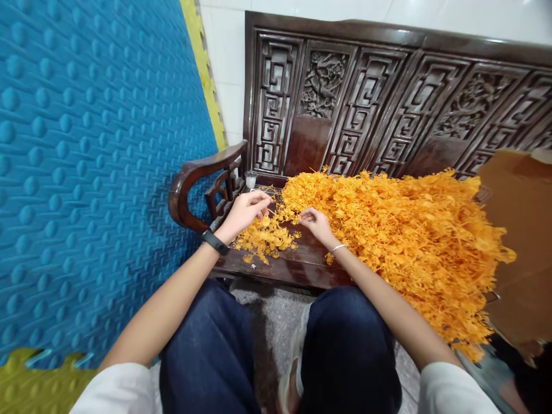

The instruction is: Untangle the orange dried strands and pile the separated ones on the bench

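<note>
Left hand (248, 211): grip together above the small pile (269, 238); right hand (318, 225): grip together, nearer the orange heap (401, 230) stretching rightward; any pinched stem, I cannot tell.

Free: strip of bench seat (309, 261), near edge | Blocked: orange heap (401, 230) right — armrest (183, 192) left — gap beside armrest unclear

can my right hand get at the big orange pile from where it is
Very likely yes: your right hand is right beside the big orange pile, with nothing visible in the way; the smaller orange heap lies off to its left.
</note>
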`<state>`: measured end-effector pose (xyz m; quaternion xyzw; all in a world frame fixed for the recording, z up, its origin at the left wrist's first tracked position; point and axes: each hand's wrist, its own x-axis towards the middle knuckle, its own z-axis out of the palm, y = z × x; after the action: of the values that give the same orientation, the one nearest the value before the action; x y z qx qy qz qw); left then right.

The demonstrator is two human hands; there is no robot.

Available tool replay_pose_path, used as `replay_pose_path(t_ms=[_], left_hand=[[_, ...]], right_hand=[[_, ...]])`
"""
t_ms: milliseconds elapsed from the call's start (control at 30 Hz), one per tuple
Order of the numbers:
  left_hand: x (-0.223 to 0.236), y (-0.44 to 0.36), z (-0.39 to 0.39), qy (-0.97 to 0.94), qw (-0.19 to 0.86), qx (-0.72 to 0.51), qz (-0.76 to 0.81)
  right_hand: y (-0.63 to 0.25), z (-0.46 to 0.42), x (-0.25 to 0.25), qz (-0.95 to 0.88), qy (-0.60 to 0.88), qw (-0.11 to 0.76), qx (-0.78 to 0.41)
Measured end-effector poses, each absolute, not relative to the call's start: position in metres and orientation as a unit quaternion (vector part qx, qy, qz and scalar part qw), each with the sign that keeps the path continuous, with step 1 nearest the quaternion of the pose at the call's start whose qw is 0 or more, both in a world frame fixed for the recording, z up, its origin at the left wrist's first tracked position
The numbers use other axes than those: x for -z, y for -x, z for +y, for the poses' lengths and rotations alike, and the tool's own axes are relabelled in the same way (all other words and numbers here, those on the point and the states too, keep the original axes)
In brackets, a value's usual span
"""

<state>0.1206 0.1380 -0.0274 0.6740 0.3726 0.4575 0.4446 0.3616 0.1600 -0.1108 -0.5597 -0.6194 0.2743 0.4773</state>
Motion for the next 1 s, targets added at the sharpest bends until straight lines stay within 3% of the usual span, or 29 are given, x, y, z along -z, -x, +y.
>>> replay_pose_path(t_ms=[467, 633, 800, 1000], left_hand=[[0.015, -0.110, 0.128, -0.648, 0.406, -0.530, 0.367], [0.016, -0.106, 0.130, -0.634, 0.399, -0.549, 0.370], [0.017, -0.103, 0.132, -0.633, 0.395, -0.556, 0.366], [0.012, -0.094, 0.131, -0.622, 0.378, -0.570, 0.381]], right_hand=[[-0.358, 0.153, 0.105, -0.652, 0.490, 0.505, -0.281], [-0.362, 0.153, 0.100, -0.604, 0.541, 0.502, -0.301], [-0.367, 0.161, 0.113, -0.535, 0.636, 0.435, -0.345], [-0.363, 0.164, 0.152, -0.433, 0.732, 0.288, -0.439]])
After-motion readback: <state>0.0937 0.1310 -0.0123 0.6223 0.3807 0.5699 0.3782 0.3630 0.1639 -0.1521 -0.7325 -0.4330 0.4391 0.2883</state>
